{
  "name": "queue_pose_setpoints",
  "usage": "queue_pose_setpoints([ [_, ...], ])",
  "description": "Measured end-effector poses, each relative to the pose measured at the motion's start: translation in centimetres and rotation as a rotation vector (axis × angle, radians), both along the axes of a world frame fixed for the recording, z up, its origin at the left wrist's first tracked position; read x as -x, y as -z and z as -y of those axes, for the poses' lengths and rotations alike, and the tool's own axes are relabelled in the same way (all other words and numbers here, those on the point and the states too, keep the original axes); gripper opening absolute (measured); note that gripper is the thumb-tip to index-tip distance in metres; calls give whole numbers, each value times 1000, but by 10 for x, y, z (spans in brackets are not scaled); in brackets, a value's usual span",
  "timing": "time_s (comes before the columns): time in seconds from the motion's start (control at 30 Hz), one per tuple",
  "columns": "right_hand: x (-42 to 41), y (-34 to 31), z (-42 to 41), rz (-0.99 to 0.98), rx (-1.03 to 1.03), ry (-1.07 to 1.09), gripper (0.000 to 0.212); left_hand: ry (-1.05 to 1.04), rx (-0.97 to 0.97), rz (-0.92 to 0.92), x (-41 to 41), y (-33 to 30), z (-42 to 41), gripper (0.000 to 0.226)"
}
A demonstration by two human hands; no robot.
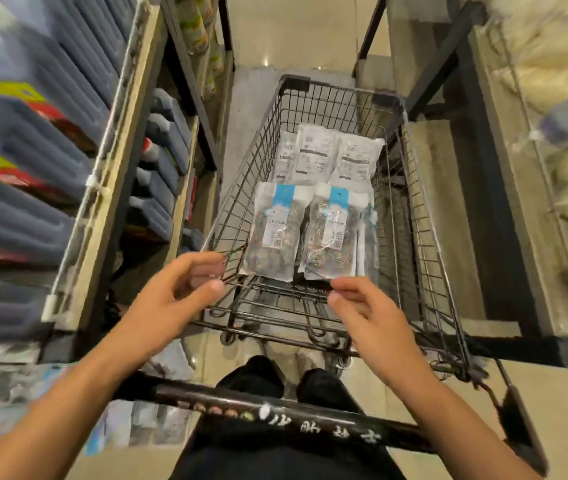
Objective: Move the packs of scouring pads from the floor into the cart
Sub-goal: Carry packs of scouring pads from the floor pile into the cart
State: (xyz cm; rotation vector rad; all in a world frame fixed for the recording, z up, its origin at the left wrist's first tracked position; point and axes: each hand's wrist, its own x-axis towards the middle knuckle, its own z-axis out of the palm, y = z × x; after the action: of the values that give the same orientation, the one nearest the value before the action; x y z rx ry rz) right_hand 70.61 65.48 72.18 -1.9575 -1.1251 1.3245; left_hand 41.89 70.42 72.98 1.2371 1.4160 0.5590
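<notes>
Beige tiled floor (296,32) runs between stocked shelves (109,174) beneath the wire cart (414,209) of scouring-pad packs (275,230), left hand (175,296) and right hand (372,317) loosely curled, empty.

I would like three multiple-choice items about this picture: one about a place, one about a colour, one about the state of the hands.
1. Where do the packs with the blue tops lie?
A. on the shelf at the left
B. in the near half of the cart basket
C. on the floor

2. What colour is the cart's push bar?
A. black
B. red
C. yellow

3. What do the two hands hold?
A. one pack each
B. the push bar
C. nothing

Answers:
1 B: both scouring pad packs lie inside the wire cart, nearer than the white packs.
2 A: the push bar is black with white writing.
3 C: the left hand and right hand hover over the cart's near end, fingers loosely curled, gripping nothing.
</notes>
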Motion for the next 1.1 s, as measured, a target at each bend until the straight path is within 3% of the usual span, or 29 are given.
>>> queue_pose_setpoints([
  [0.13, -12, -15, 10, 80, -30, -291, 29, -160, 1, 37, 1, -27, 31, 30],
  [0.4, -20, -34, 7, -46, -117, -444, 19, -497, -90, -92, -9, -62, 109, 24],
  [0.53, -7, -58, 6, -93, -166, -689, 16, -718, -113, -82, -21, -69, 169, 23],
  [0.67, 30, -89, 6, -117, -242, -998, 17, -944, -104, -37, -19, -66, 231, 22],
  [0.83, 92, -98, 35, -162, -285, -1234, 13, -1197, -111, -27, -5, -69, 307, 23],
  [1.1, 218, -72, 176, -225, -164, -1470, 8, -1633, 12, -14, 40, -33, 499, 22],
])
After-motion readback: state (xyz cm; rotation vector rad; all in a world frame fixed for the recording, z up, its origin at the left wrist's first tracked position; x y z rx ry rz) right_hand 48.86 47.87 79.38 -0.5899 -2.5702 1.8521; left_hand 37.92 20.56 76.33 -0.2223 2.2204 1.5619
